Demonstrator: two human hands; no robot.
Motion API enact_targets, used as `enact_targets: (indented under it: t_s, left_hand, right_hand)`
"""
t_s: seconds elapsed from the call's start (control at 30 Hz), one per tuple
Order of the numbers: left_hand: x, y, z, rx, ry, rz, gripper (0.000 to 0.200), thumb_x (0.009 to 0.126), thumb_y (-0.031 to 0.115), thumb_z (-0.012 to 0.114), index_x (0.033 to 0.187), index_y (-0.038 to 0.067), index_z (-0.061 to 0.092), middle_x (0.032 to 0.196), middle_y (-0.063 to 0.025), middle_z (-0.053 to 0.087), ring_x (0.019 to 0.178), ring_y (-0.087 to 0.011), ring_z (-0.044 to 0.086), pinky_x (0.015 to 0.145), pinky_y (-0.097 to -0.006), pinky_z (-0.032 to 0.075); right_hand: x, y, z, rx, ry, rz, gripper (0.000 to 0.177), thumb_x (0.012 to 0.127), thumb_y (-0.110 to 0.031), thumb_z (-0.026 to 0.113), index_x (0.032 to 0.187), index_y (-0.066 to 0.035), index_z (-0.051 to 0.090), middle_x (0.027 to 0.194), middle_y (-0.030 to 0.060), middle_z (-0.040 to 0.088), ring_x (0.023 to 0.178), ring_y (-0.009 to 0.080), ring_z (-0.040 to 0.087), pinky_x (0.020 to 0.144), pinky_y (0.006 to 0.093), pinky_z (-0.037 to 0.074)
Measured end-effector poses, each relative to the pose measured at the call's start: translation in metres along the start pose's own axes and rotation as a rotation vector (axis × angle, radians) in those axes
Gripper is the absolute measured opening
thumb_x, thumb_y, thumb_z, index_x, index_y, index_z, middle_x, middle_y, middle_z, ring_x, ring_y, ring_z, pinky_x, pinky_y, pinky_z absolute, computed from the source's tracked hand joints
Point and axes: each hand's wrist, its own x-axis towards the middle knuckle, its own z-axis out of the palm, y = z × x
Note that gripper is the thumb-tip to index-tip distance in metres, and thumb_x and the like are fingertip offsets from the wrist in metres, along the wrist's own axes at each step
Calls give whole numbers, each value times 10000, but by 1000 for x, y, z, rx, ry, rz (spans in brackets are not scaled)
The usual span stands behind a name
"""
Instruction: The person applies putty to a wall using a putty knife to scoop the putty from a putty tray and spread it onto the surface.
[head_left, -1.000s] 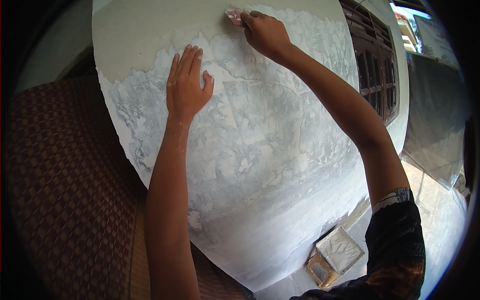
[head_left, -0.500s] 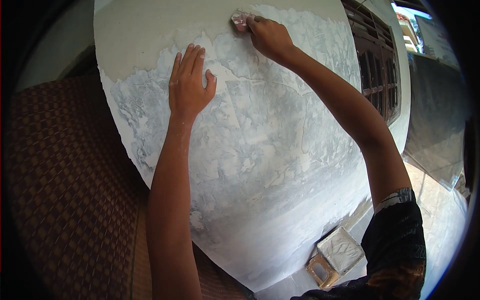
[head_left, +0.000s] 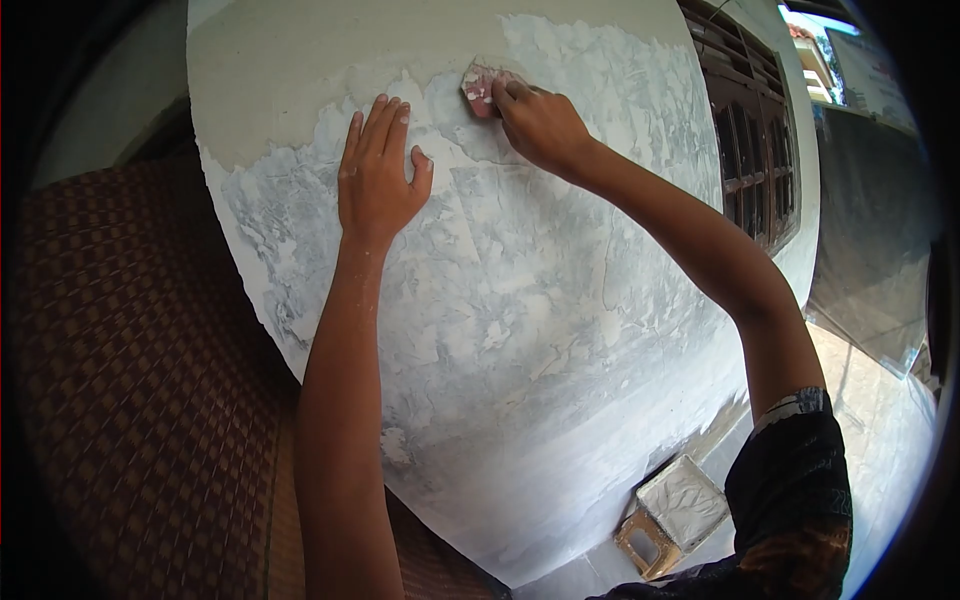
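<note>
A wall [head_left: 500, 330] patched with white and grey filler fills the middle of the head view. My left hand [head_left: 381, 175] lies against it with the fingers stretched upward and the thumb apart, holding nothing. To its upper right, my right hand [head_left: 540, 122] is closed around a small reddish scraper [head_left: 482, 88] smeared with white. The scraper is at the wall surface, near the border between the patchy filler and the smoother beige part above. My fingers hide part of the scraper.
A container of whitish paste [head_left: 683, 503] rests on a worn wooden stool [head_left: 648, 545] at the lower right. A brown woven mat [head_left: 150, 380] hangs or stands at the left. A dark barred window [head_left: 755, 130] and a dark sheet [head_left: 868, 240] are at the right.
My right hand and the scraper have moved down the wall. My left hand has stayed in place.
</note>
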Motion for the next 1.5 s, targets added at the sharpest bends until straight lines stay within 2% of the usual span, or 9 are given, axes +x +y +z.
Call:
enact_targets:
  t_s: [0.1,0.3,0.53,0.73,0.87,1.07,1.27,1.43,1.5]
  left_hand:
    - [0,0,-1,3,3,-2,468,825,72,590,1285,-13,586,1365,-158,582,1347,-294,491,1159,-481,337]
    - [0,-2,0,6,9,3,472,826,77,589,1289,-16,583,1361,-158,584,1344,-294,494,1156,-484,341]
    - [1,0,-1,-8,16,0,472,830,66,580,1294,-21,580,1360,-157,585,1343,-296,494,1156,-487,339]
    - [1,-1,0,20,37,5,442,824,111,582,1242,-31,615,1313,-173,617,1328,-287,513,1166,-458,332]
    - [-1,-2,0,7,44,8,444,825,113,583,1244,-29,615,1317,-174,615,1324,-288,517,1167,-458,331]
    - [0,-3,1,22,45,26,444,825,114,585,1246,-26,615,1318,-173,614,1320,-287,521,1164,-455,337]
    - [-1,-2,1,20,43,20,447,823,111,586,1246,-32,614,1318,-175,614,1324,-290,518,1165,-453,336]
    - [1,0,0,-7,28,4,458,833,65,580,1283,-19,588,1355,-155,589,1337,-295,501,1153,-490,342]
    - [0,0,1,-10,20,5,458,833,65,580,1283,-19,588,1355,-155,589,1337,-296,501,1153,-491,342]
  right_hand:
    - [-14,-21,-17,84,57,-129,222,850,-52,612,1062,10,589,940,163,668,776,356,683,612,412,560]
    - [49,16,-12,25,140,91,103,819,-17,592,910,19,622,919,161,669,780,321,695,616,419,561]
    - [-4,-26,-20,108,93,-139,144,857,-56,596,976,21,622,947,144,673,828,309,701,611,416,567]
    - [48,23,-1,-14,85,68,155,809,-15,569,943,28,634,877,182,677,752,341,696,598,433,559]
    - [-10,-26,-1,32,43,-148,299,851,-56,631,1129,48,604,899,166,667,867,360,698,651,402,588]
    - [53,13,-14,60,181,73,176,865,-93,590,1024,-19,614,910,152,668,746,355,671,650,450,552]
    - [11,6,8,4,1,-1,219,848,-58,607,1046,33,588,929,180,670,775,354,686,633,428,565]
    - [3,-1,-11,157,172,-80,298,858,-81,623,1148,-19,594,932,146,677,782,348,683,635,424,563]
    - [33,17,-12,68,172,4,171,847,-57,605,1010,-6,603,949,152,678,805,323,697,628,421,567]
